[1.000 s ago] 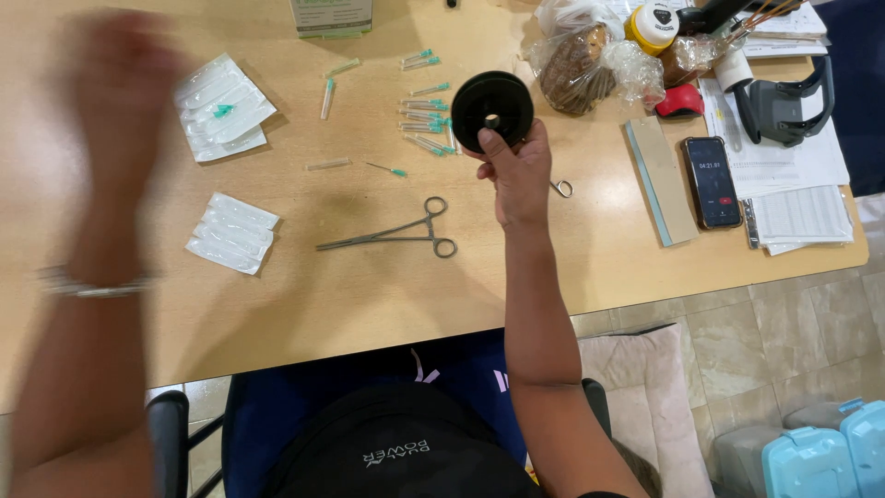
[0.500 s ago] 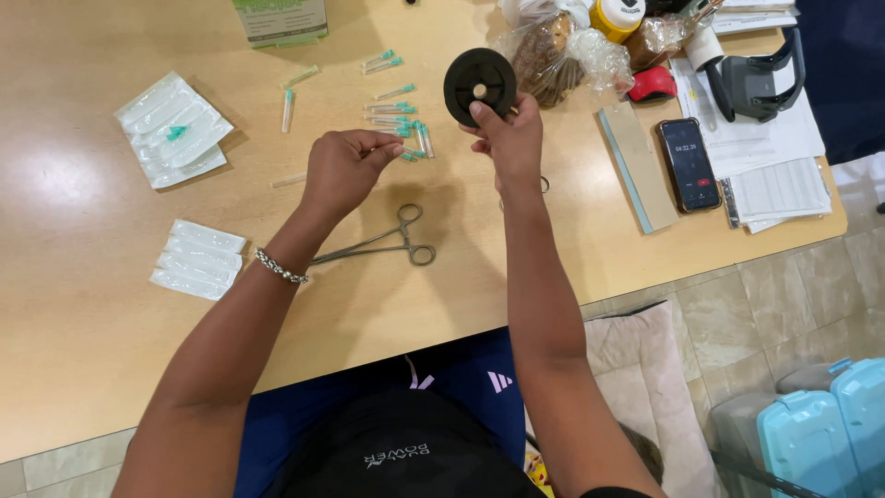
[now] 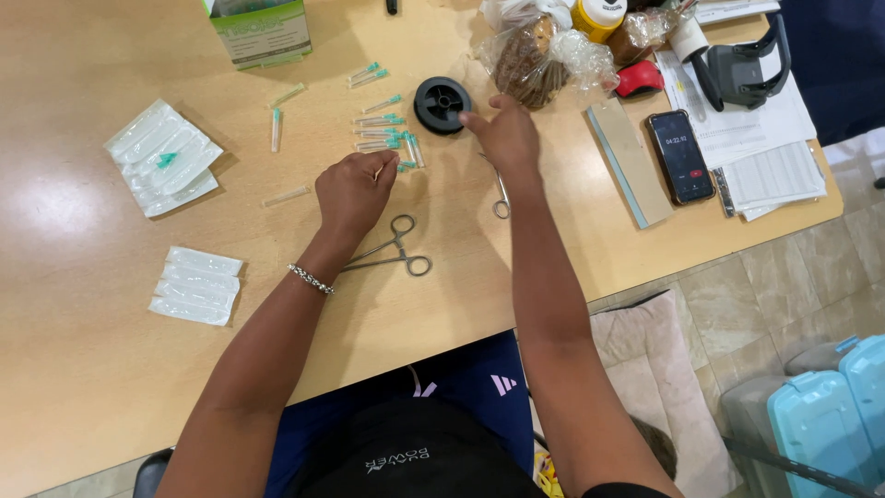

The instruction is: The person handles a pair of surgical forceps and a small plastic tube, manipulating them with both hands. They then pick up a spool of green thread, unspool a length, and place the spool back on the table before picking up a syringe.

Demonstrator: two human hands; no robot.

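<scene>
The forceps point(image 3: 392, 251) lie on the bench point(image 3: 111, 369) nearest the person, just below the left wrist, in the same spot as half a second ago and untouched by either hand. Above them the left hand point(image 3: 355, 192) has slid a little forward along the bench. It is now curled loosely with thumb and forefinger pinched near the closest of the green-capped needles point(image 3: 387, 136); whether it grips one of them, I cannot tell, since the fingertips cover the spot.

To the right, a pair of small scissors point(image 3: 500, 195) rests on the bench, partly under the right forearm.

The biggest change is at the right hand point(image 3: 505, 138). Half a second ago it held the black spool point(image 3: 442, 104) up off the bench; now the spool lies flat on the wood, just left of the hand. The right hand is empty, its fingers relaxed and half open, the forefinger pointing toward the spool's rim, close to it or just touching. So the spool has been set down and let go, and both hands are now low over the cluster of needles between them.

Farther left lie sealed packets point(image 3: 166, 157), and at the far edge a green box point(image 3: 263, 32).
</scene>
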